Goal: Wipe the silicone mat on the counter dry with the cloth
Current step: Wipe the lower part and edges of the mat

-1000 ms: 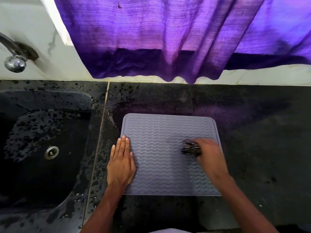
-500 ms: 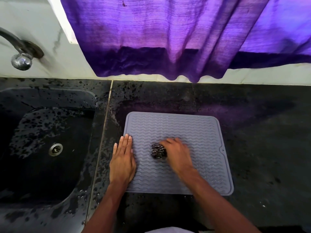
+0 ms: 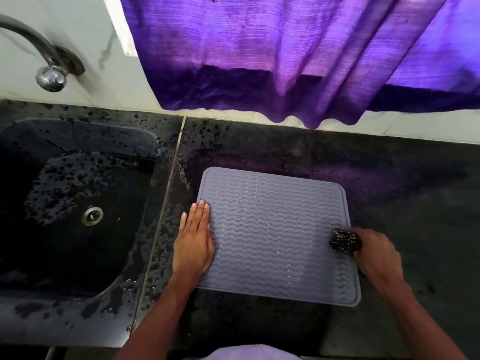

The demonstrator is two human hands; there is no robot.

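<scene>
My left hand [image 3: 193, 245] rests on the grey wavy silicone mat [image 3: 272, 237], fingers [image 3: 201, 214] straight; my right hand [image 3: 376, 255] clutches the dark speckled cloth [image 3: 345, 240].

The silicone mat [image 3: 275, 235] is laid flat on the table [image 3: 402, 203], to the right of the sink [image 3: 78, 203], with a strip of the table between them. The drain [image 3: 92, 215] is set in the bottom of the sink, and the tap [image 3: 49, 74] is mounted on the wall behind it. The curtain [image 3: 272, 61] is hung behind the table. The left hand [image 3: 193, 245] is laid flat on the mat's left edge; the cloth [image 3: 345, 241] is held by the right hand [image 3: 376, 253] at its right edge.
</scene>
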